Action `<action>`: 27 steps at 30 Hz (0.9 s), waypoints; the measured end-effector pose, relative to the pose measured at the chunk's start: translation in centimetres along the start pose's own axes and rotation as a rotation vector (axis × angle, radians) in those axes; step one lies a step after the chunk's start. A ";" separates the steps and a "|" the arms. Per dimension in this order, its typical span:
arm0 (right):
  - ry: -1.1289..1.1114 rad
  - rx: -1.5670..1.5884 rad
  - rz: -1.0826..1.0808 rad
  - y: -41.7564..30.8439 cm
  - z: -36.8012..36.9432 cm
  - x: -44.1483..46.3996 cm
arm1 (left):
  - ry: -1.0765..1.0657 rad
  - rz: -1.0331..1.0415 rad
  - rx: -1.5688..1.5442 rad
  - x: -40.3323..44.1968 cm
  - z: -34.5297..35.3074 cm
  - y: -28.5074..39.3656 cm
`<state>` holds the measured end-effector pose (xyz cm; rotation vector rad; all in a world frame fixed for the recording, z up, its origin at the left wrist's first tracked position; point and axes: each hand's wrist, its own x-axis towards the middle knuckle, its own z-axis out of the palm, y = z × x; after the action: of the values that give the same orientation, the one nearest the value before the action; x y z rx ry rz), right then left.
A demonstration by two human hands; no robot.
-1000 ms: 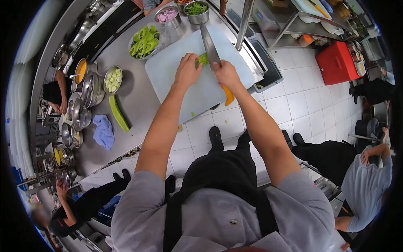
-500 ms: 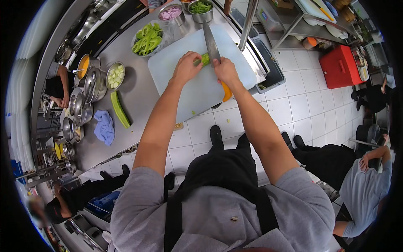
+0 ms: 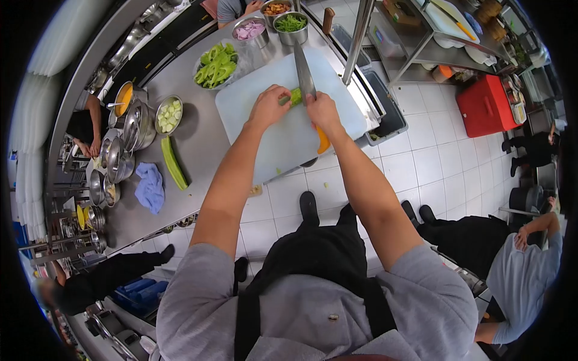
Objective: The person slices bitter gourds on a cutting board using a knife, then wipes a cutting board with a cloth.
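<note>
A pale cutting board point(image 3: 271, 147) lies at the counter's edge. On it my left hand point(image 3: 270, 107) has its fingers bent around the end of a short green cucumber-like piece point(image 3: 295, 97). My right hand point(image 3: 323, 112) grips a large knife point(image 3: 304, 71) by its orange-yellow handle, the blade pointing away from me. The blade stands beside the green piece, at its right end; whether it touches is hard to tell. Small green bits lie on the board's near edge. Left of the board, a long green cucumber-like vegetable point(image 3: 174, 163) rests on the steel counter.
Around the board stand bowls of sliced green peppers point(image 3: 215, 65), pink-purple slices point(image 3: 250, 31), green strips point(image 3: 291, 25) and pale chunks point(image 3: 169, 115). A blue cloth point(image 3: 149, 188) lies left. Grey bins point(image 3: 388, 111) and a red cooler point(image 3: 486, 106) are right. Other people stand on both sides.
The whole view has shifted slightly, with the counter things appearing a little lower. My hands, the knife and the green piece keep nearly the same arrangement. A person at lower left has shifted.
</note>
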<state>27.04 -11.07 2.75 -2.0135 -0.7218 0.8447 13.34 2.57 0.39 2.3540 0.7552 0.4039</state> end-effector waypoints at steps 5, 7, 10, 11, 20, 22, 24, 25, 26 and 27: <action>0.000 -0.013 0.007 0.1 0.1 0.2 | -0.005 -0.006 -0.007 0.0 0.0 0.1; 0.001 -0.013 0.009 0.1 0.1 0.2 | 0.001 0.013 0.007 0.0 0.0 0.1; -0.001 0.003 0.009 -0.1 0.1 0.1 | 0.013 0.013 -0.031 0.0 0.0 0.2; 0.000 0.017 0.014 -0.2 0.2 -0.1 | 0.012 0.012 -0.031 0.0 0.0 0.2; -0.088 -0.029 0.003 1.9 0.0 -3.8 | 0.003 0.002 0.027 -0.1 0.0 0.2; -0.116 -0.014 0.023 2.1 -0.2 -5.6 | 0.017 0.013 -0.003 0.0 0.1 0.1; -0.171 -0.014 0.039 2.8 -0.3 -7.2 | 0.012 0.012 0.003 0.0 0.1 -0.1; -0.167 -0.015 0.043 3.1 -0.4 -8.1 | 0.009 0.010 0.012 0.0 0.1 -0.2; -0.195 -0.024 0.051 3.3 -0.5 -8.9 | 0.006 0.013 0.009 0.0 0.2 -0.3; -0.223 -0.034 0.056 3.5 -0.6 -9.5 | 0.007 0.014 0.000 0.0 0.2 -0.3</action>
<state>22.33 -20.05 2.95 -1.9974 -0.8110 1.1091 13.31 2.70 0.04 2.3608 0.7421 0.4181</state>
